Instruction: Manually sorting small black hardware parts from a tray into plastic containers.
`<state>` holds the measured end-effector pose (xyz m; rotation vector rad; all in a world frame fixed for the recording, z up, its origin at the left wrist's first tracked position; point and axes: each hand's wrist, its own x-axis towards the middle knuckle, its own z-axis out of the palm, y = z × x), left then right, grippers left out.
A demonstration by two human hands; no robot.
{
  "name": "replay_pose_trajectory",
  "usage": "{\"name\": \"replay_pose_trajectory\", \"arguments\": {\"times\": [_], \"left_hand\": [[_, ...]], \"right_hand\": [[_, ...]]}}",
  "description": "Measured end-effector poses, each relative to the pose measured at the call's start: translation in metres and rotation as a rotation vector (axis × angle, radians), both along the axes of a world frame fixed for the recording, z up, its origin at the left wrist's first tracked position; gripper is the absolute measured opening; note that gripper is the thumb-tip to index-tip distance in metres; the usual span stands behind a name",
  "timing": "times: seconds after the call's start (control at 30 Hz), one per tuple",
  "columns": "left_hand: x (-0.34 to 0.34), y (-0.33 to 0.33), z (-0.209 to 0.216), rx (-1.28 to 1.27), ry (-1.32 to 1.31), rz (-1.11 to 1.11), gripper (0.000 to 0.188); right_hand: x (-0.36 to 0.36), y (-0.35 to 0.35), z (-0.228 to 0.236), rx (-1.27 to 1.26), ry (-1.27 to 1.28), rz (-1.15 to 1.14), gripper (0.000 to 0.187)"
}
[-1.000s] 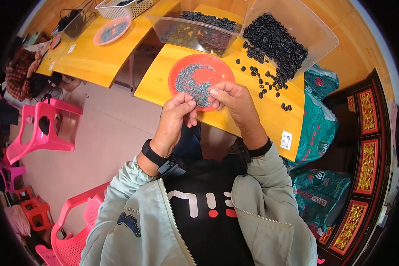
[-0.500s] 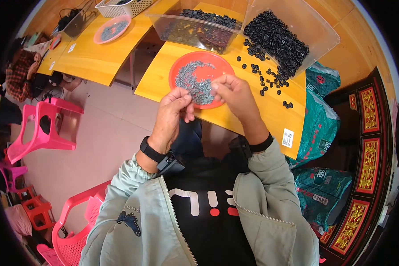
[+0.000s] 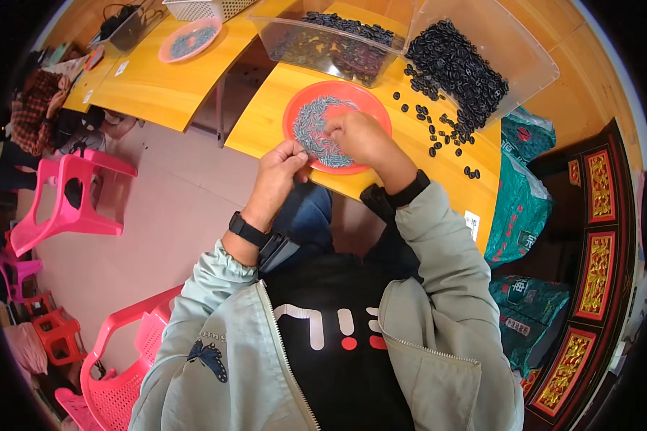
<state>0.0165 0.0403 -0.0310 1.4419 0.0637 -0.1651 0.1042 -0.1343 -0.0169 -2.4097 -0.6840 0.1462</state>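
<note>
A round red plate (image 3: 378, 115) holds a spread of small grey metal pieces that look like screws (image 3: 310, 118). My right hand (image 3: 363, 138) reaches over the plate, its fingertips pinched together at the pile. Whatever lies between those fingertips is hidden. At the plate's near left rim, my left hand (image 3: 280, 169) is closed in a pinch on a small dark piece, too little of which shows to name. Small black oval parts (image 3: 438, 133) lie loose on the yellow table (image 3: 266, 108), right of the plate.
Beyond the plate stands a clear bin (image 3: 323, 54) with dark parts. A tilted clear bin (image 3: 532, 68) spills black parts at the right. Another pink plate (image 3: 212, 32) sits on the far-left table. Green sacks (image 3: 517, 194) stand right; pink chairs (image 3: 79, 197) stand left, near another person (image 3: 32, 115).
My right hand has moved from the plate's right side inward over the pile, fingertips down at the pieces. My left hand stays pinched by the near rim. The view has shifted slightly.
</note>
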Motion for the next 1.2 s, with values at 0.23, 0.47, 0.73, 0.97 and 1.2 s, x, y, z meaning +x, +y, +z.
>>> {"name": "replay_pose_trajectory", "arguments": {"times": [0.23,0.47,0.73,0.97,1.2], "left_hand": [[0.002,0.000,-0.008,-0.051,-0.003,0.023,0.012],[0.003,0.002,-0.013,-0.083,-0.021,0.020,0.012],[0.002,-0.001,-0.008,-0.111,-0.042,0.030,0.008],[0.002,0.000,-0.010,-0.134,-0.024,0.044,0.009],[0.004,0.002,-0.013,-0.130,-0.038,0.019,0.010]], "right_hand": [[0.007,-0.016,0.012,0.159,0.060,-0.039,0.018],[-0.020,-0.010,0.014,0.168,0.443,0.221,0.017],[0.015,-0.008,-0.006,-0.089,0.018,-0.056,0.020],[0.021,-0.024,0.001,0.165,0.106,-0.107,0.019],[0.004,-0.019,0.007,-0.015,0.091,-0.041,0.013]]}}
